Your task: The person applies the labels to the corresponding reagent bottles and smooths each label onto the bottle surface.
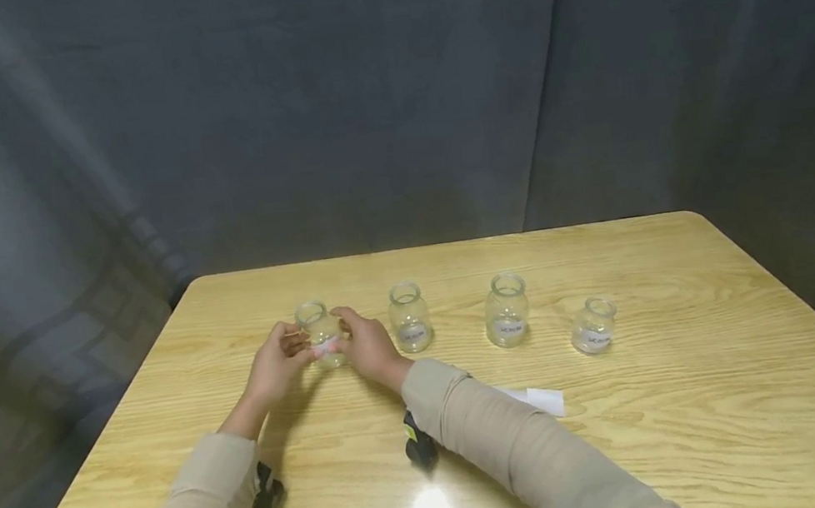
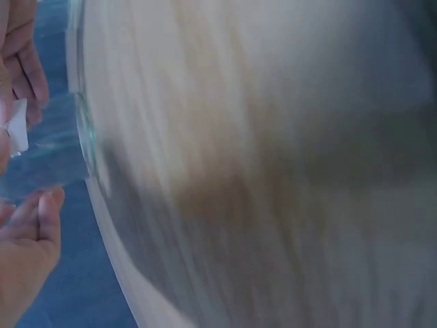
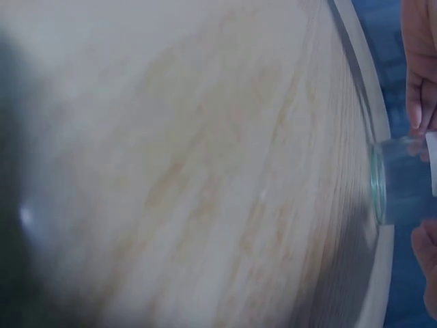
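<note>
At the left of the row, a clear glass jar (image 1: pixel 320 329) stands upright between my two hands. My left hand (image 1: pixel 277 364) holds its left side, fingers bent around the glass. From the right, my right hand (image 1: pixel 371 345) grips the same jar with its thumb at the front. Both thumbs meet at a white label (image 1: pixel 326 346) on the jar's front. In the left wrist view the label (image 2: pixel 19 128) has an edge standing off the glass. The right wrist view shows the jar's base (image 3: pixel 379 183) at the tabletop, with fingers on either side.
Three more glass jars, each with a white printed label, stand to the right: one jar (image 1: pixel 410 319) close by, another jar (image 1: pixel 507 312) and a shorter jar (image 1: pixel 594 326). White paper strips (image 1: pixel 545 401) lie on the wooden table (image 1: pixel 698 422), partly behind my right sleeve.
</note>
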A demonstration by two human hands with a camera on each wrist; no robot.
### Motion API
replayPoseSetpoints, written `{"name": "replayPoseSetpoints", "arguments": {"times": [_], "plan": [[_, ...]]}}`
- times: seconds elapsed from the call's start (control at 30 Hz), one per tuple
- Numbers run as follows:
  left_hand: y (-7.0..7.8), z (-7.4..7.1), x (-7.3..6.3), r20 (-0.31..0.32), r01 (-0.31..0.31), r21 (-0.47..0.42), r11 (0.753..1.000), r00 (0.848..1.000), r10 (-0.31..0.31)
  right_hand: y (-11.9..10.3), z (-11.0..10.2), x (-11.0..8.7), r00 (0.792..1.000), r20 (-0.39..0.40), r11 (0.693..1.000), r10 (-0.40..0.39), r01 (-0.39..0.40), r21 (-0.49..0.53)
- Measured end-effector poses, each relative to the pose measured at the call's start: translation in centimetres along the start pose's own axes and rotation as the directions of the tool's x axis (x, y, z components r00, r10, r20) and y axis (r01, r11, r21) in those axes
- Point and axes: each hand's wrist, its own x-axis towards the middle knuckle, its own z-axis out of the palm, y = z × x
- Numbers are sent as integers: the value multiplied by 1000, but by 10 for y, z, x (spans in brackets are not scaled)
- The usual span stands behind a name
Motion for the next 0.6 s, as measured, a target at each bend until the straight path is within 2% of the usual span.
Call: {"name": "replayPoseSetpoints", "arguments": {"times": [0.1,0.23,0.6], "plan": [[-1,-1,3,5,-26,33,999,1000,26,3,0,1,1000,-3,999,-21,21,-39],[-2,-1,6,-1,-31,62,998,1000,32,6,-1,2,1000,4,996,-30,30,-84],[-6,3,11,-38,-43,89,995,998,47,7,2,2,999,-31,996,-35,32,-86]]}}
